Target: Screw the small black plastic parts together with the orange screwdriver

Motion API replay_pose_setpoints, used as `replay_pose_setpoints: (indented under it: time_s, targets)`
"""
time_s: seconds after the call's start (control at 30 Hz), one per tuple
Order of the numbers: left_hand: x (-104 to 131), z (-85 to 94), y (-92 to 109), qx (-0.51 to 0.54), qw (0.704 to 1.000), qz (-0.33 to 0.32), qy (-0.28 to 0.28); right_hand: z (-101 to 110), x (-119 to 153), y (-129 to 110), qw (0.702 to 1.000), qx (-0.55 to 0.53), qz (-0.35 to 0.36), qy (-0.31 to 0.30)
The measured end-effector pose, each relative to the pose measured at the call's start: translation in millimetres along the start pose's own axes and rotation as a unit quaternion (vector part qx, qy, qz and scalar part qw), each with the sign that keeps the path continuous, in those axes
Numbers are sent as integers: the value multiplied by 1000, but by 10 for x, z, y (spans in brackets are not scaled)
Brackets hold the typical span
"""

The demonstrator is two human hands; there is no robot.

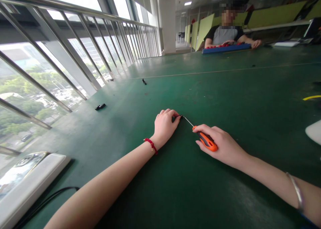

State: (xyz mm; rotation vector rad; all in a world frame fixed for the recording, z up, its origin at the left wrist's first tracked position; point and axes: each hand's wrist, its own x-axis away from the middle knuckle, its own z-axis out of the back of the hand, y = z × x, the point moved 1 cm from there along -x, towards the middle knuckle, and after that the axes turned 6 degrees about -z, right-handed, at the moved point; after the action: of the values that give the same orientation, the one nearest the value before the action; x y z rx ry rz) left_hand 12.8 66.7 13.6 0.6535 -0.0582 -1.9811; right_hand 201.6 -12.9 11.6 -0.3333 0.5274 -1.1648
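Observation:
In the head view, my right hand (219, 142) is closed round the handle of a screwdriver (208, 142) with an orange and black grip. Its thin metal shaft points up and left, and the tip meets a small black part (181, 116). My left hand (165, 124) pinches that part between thumb and fingertips, low over the green table. The part is too small to name, and my fingers hide some of it.
The green table (120, 138) runs along a metal railing (82, 21) on the left. Small black pieces (100, 107) lie left of my hands. A white box (37, 185) sits front left, a white object (314, 132) at right. Opposite, a person (224, 35) sits behind a blue tray (227, 48) holding red things.

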Motion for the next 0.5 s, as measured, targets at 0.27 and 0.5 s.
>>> replay_pose_setpoints:
  time_s: [0.27,0.5]
  targets:
    - [0,-6,-10,-1,1000,0,4,3,-4,-8,1000,6,5,0]
    - [-7,0,-18,-3,1000,4,0,3,-3,-5,1000,9,9,-1]
